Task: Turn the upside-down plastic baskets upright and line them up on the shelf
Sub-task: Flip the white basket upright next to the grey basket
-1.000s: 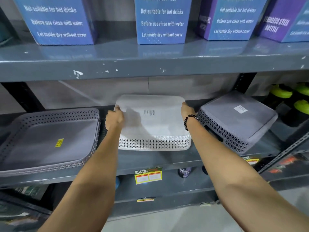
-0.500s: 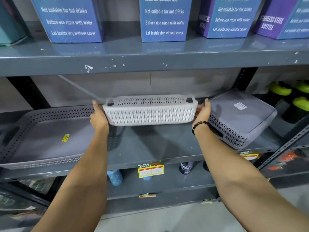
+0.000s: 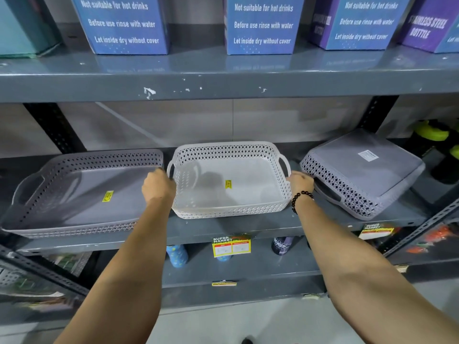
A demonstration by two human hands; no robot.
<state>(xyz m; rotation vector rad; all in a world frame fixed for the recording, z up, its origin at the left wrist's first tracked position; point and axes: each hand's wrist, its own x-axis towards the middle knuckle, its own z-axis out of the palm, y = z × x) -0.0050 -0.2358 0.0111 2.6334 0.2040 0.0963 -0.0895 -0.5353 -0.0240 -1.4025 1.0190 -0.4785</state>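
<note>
A white lattice basket (image 3: pixel 231 192) stands upright in the middle of the grey shelf (image 3: pixel 248 227), its open side up and a yellow sticker on its floor. My left hand (image 3: pixel 157 184) grips its left handle and my right hand (image 3: pixel 299 181), with a black bead bracelet at the wrist, grips its right handle. To its left lies a larger grey basket (image 3: pixel 79 194), upright with a yellow sticker inside. On the right a grey basket (image 3: pixel 362 172) rests upside down and skewed, with a white label on its bottom.
The shelf above (image 3: pixel 223 80) hangs low over the baskets and carries blue and purple bottle boxes (image 3: pixel 262 26). Dark bottles with green lids (image 3: pixel 432 135) stand at the far right. A yellow price tag (image 3: pixel 231 245) sits on the shelf edge, and bottles stand on the lower shelf.
The white basket went from upside down, through lifted and tilted on edge, to upright on the shelf. Both hands have stayed at its ends.
</note>
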